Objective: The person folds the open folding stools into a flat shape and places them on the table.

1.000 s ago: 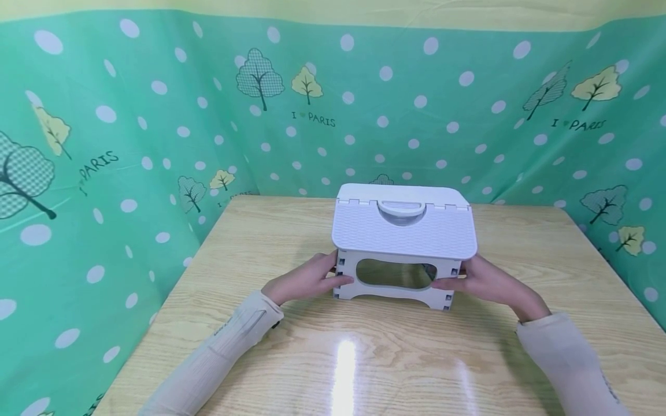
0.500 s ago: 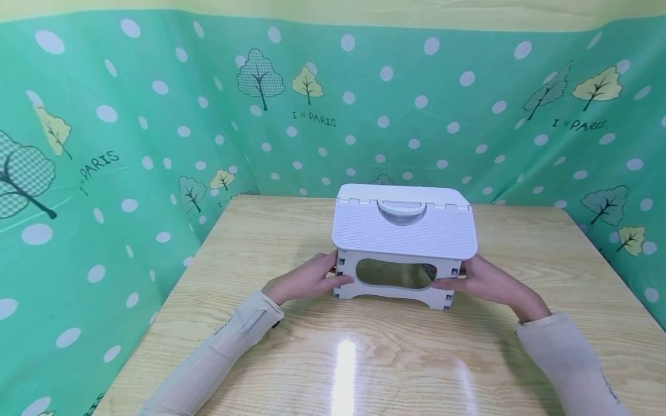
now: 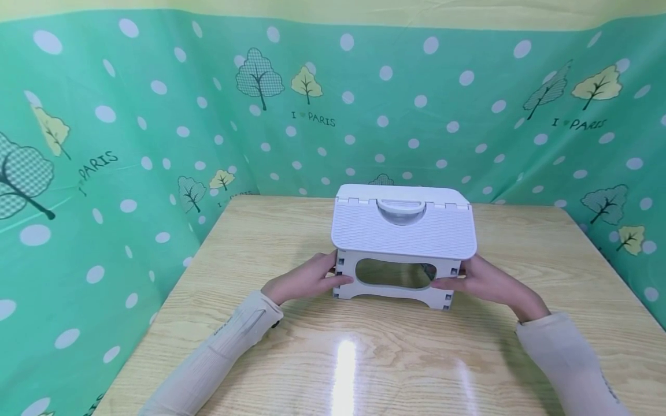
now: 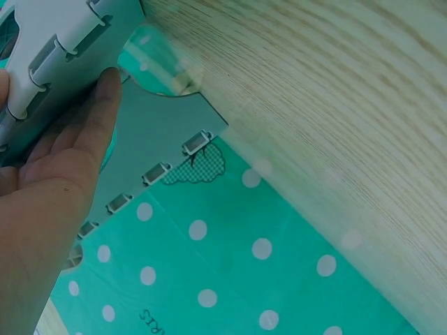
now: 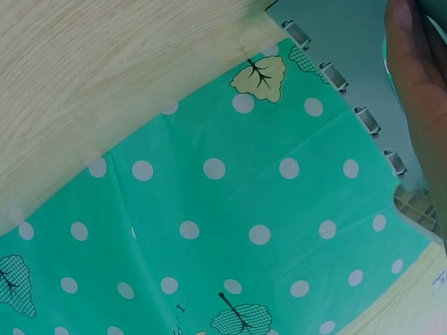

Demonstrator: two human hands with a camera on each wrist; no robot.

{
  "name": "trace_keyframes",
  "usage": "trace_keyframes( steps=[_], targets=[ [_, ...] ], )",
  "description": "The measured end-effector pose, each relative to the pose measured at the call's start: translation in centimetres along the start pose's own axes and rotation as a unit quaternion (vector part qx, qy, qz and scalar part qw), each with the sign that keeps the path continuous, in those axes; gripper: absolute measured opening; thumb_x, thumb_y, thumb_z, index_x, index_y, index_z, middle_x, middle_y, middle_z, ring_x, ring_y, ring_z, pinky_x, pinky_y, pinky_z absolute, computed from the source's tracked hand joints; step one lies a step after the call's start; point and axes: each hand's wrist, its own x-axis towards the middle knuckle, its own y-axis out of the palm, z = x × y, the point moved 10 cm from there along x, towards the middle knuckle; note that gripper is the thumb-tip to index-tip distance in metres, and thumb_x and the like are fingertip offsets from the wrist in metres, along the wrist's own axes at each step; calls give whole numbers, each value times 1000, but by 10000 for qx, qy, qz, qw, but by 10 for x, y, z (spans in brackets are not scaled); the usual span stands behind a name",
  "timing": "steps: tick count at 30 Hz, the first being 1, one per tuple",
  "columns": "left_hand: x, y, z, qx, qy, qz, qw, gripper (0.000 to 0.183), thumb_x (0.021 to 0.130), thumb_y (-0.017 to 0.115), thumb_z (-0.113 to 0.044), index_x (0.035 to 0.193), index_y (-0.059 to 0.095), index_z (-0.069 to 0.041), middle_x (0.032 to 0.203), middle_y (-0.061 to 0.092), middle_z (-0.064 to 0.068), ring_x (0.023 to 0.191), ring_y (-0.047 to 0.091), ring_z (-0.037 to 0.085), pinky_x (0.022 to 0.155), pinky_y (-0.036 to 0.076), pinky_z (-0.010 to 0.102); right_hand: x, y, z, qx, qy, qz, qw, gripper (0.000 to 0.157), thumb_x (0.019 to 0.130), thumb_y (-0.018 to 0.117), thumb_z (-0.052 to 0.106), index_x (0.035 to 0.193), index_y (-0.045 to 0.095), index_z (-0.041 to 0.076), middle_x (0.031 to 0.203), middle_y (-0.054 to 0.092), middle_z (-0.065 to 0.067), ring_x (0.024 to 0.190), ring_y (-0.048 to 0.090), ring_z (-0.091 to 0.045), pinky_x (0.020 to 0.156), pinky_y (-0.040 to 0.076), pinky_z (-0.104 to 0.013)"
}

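Observation:
A white folding step stool (image 3: 364, 231) stands unfolded on the wooden table, with a textured top, a carry handle (image 3: 402, 207) and an oval cutout in its front leg panel. My left hand (image 3: 307, 280) grips its left side, thumb across the front panel and fingers going behind the edge. On the opposite side my right hand (image 3: 484, 280) grips in the same way, its thumb tip by the cutout. Fingers of the left hand (image 4: 63, 167) lie along the side of the panel in the left wrist view. Under the top, most of the right fingers are hidden in the head view.
The wooden table (image 3: 250, 231) extends around the stool on all sides. Behind it and to both sides hangs a green dotted curtain (image 3: 312, 150) with printed trees. Pale sleeves (image 3: 229, 341) cover both forearms. Light glares off the tabletop in front.

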Motion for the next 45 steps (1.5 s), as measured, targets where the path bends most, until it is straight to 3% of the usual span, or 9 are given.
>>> trace_keyframes(
  steps=[12, 20, 27, 34, 45],
  targets=[
    [0, 0, 1, -6, -109, 5, 9999, 53, 102, 56, -39, 147, 35, -21, 118, 66, -10, 95, 64, 2, 82, 54, 25, 0, 0, 2, -6, -147, 13, 9999, 90, 84, 81, 11, 152, 26, 30, 139, 43, 0, 113, 50, -18, 88, 51, -29],
    [0, 1, 1, 4, -82, 41, 10000, 50, 102, 56, -38, 144, 38, -19, 115, 67, -8, 96, 65, 2, 81, 54, 24, 0, 1, 0, 55, -15, 33, 10000, 88, 85, 81, 13, 152, 27, 31, 138, 43, -1, 112, 50, -20, 87, 51, -30],
    [0, 2, 2, 18, -48, 63, 10000, 47, 103, 55, -38, 142, 39, -16, 111, 67, -7, 93, 66, 4, 79, 55, 24, 0, 2, 0, 125, -34, 55, 9999, 85, 85, 80, 12, 150, 28, 28, 135, 46, -3, 110, 52, -32, 84, 53, -31],
    [1, 1, 3, 78, -8, 48, 10000, 47, 103, 54, -40, 142, 39, -18, 108, 67, -10, 85, 63, 5, 74, 54, 25, 0, 1, 0, 88, 22, 37, 10000, 86, 85, 80, 14, 151, 27, 30, 140, 42, -1, 115, 48, -20, 90, 49, -28],
    [0, 1, 1, 47, -16, 58, 10000, 48, 103, 54, -38, 144, 38, -18, 111, 67, -9, 86, 64, 5, 74, 54, 26, 1, 2, 0, 117, -8, 43, 9999, 86, 86, 80, 13, 152, 27, 29, 141, 41, 0, 116, 47, -17, 90, 49, -27]
  ],
)
